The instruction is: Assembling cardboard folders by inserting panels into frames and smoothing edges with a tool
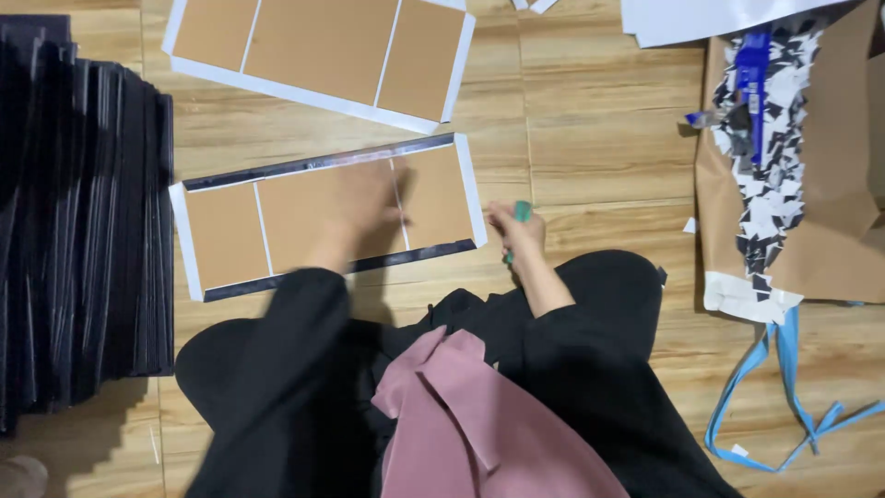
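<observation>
Left hand (364, 198) lay flat, fingers spread (motion-blurred), pressing on the middle panel of a book-cover blank (327, 217): brown boards mounted on a white-bordered sheet, lying on the wooden floor (599, 148) directly in front of the person's knees. Right hand (518, 231) was closed around a small green-handled tool (522, 212) just off the blank's right edge; tool type could not be told. On this blank the long top and bottom edges appeared dark, as if already turned in, while the short left and right borders remained white. A second blank (323, 51) beyond it showed white borders all round. Stack of dark sheets (83, 231) at the left. Brown paper (830, 166) at the right held trimmed corner scraps (770, 184); blue strips (784, 387) lay nearby
</observation>
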